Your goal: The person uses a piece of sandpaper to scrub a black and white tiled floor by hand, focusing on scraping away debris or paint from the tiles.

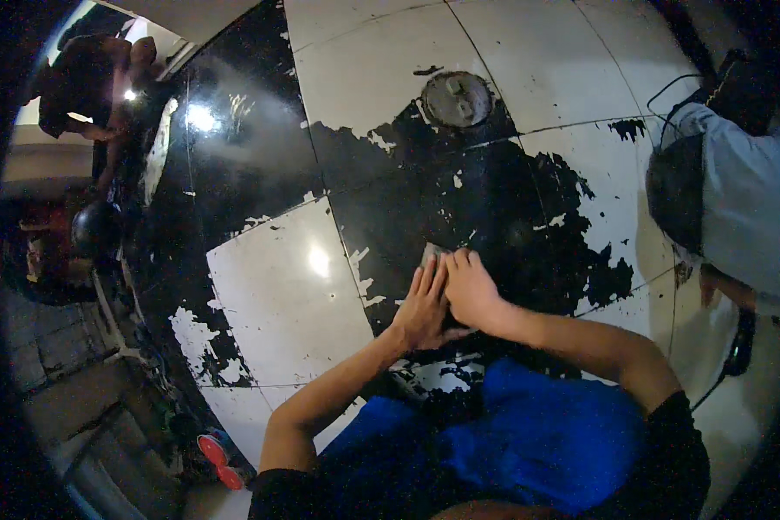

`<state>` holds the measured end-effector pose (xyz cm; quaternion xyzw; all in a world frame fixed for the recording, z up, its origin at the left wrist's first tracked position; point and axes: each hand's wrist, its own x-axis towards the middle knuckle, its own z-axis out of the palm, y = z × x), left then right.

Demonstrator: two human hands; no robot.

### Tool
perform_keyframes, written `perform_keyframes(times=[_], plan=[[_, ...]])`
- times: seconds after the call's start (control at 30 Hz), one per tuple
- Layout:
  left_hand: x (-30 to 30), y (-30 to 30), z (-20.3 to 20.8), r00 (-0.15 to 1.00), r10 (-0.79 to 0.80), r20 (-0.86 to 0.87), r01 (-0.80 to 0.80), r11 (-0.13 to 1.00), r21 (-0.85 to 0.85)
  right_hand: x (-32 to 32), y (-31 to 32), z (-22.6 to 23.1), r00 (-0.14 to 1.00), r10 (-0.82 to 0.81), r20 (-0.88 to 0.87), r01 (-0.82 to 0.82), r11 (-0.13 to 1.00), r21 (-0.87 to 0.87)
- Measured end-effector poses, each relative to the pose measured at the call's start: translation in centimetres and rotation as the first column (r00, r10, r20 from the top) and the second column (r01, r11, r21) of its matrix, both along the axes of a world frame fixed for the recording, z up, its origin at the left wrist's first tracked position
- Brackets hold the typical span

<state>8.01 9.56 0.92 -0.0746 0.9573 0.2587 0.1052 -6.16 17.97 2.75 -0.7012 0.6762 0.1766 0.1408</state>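
Observation:
My two hands meet at the middle of the floor [277,295], whose white tiles carry large black, ragged-edged patches. My left hand [422,308] lies with its fingers stretched forward and close together, its thumb out to the right. Against it, my right hand [474,290] is closed with bent fingers. A small greyish piece [432,250] shows at the fingertips; the hands cover most of it, and its kind cannot be made out. Black patch surrounds both hands, with white flecks scattered in it.
A round grey cover [457,99] is set in the floor ahead. At right, a person in light clothing [745,199] is close by; another dark-clad person [87,82] is at far left. Red-topped objects [219,459] lie at lower left. Blue cloth [546,433] covers my legs.

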Motion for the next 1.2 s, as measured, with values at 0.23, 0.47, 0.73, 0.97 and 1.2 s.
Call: perform_keyframes(times=[0.23,0.47,0.73,0.97,1.2], plan=[[0.9,-1.5,-0.1,0.989,-0.145,-0.013,0.146,0.982,0.118,0.4,1.4,1.3,0.994,-0.028,0.101,0.028,1.0,0.007],[-1.5,-6.5,1.6,0.972,-0.236,0.008,0.234,0.965,0.116,-1.3,0.2,1.3,0.918,-0.123,0.378,0.093,0.991,0.097],[-2.8,-1.9,1.8,0.974,-0.017,0.225,0.014,1.0,0.017,-3.4,-0.5,2.9,0.856,-0.197,0.478,0.103,0.971,0.216],[0.8,1.8,-1.8,0.998,0.022,0.063,-0.011,0.985,-0.171,-0.7,0.5,-1.7,0.948,0.018,0.319,0.035,0.987,-0.157],[0.3,2.3,-0.9,0.935,0.333,-0.12,-0.326,0.943,0.068,-0.1,2.0,-2.4,0.917,-0.025,0.397,0.158,0.939,-0.304]])
